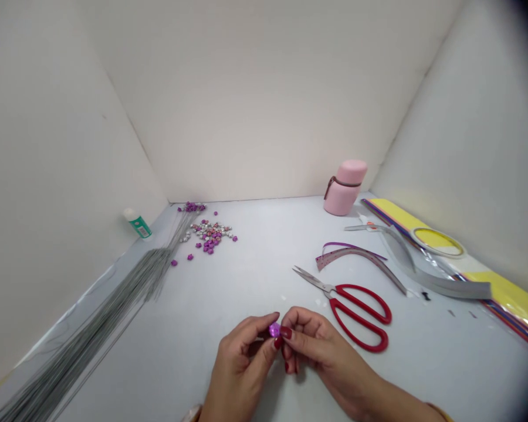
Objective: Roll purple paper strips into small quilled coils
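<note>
Our two hands, left (247, 358) and right (313, 346), nearly meet above the tabletop (246, 275), fingertips pinching the small purple piece (274, 330) between them.

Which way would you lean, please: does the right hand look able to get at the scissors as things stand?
Probably yes: the right hand is beside the scissors, with nothing lying over their handles, though its fingers are at the purple star.

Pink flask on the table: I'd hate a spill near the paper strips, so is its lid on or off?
On: the lid caps the flask, above the dark strap. How tightly, I cannot tell.
</note>
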`<state>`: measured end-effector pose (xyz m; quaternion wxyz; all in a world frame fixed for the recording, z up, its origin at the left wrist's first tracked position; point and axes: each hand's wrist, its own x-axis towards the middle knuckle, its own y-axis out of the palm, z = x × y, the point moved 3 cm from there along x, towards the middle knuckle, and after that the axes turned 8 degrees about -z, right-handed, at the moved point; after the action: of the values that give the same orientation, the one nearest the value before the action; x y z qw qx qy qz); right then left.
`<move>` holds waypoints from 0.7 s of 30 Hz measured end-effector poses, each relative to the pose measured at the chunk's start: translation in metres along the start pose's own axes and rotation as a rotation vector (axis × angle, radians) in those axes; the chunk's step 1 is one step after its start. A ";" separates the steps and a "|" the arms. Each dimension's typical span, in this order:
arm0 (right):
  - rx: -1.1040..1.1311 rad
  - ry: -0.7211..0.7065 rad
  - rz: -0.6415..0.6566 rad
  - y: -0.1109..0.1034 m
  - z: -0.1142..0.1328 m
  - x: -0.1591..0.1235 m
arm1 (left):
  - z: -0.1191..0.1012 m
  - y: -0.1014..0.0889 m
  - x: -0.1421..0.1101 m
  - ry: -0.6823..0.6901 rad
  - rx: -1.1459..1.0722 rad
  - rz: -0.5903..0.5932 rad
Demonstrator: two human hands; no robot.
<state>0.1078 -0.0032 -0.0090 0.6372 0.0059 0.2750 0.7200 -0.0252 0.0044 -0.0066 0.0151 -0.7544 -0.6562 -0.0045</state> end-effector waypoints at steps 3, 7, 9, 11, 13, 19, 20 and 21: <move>-0.003 -0.013 -0.009 0.001 0.000 0.001 | 0.001 -0.002 0.001 -0.072 -0.059 -0.081; -0.032 -0.048 -0.039 0.002 -0.002 0.003 | 0.006 0.000 0.001 -0.200 -0.129 -0.149; -0.045 -0.055 -0.059 0.002 -0.004 0.004 | 0.008 0.003 0.001 -0.254 -0.228 -0.199; -0.056 -0.055 -0.068 0.001 -0.006 0.004 | 0.008 0.005 0.000 -0.252 -0.317 -0.273; -0.067 -0.057 -0.066 0.000 -0.007 0.004 | 0.008 0.006 0.000 -0.249 -0.346 -0.311; -0.126 -0.091 -0.050 0.001 -0.005 0.002 | 0.007 0.001 -0.001 -0.329 -0.283 -0.252; -0.148 -0.108 -0.044 0.001 -0.004 0.002 | 0.007 0.000 -0.001 -0.335 -0.284 -0.253; -0.173 -0.128 -0.038 0.001 -0.003 0.002 | 0.008 0.000 -0.001 -0.341 -0.291 -0.260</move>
<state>0.1052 -0.0029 -0.0121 0.6650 -0.0085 0.1705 0.7270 -0.0253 0.0031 -0.0142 -0.2050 -0.6480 -0.7331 0.0265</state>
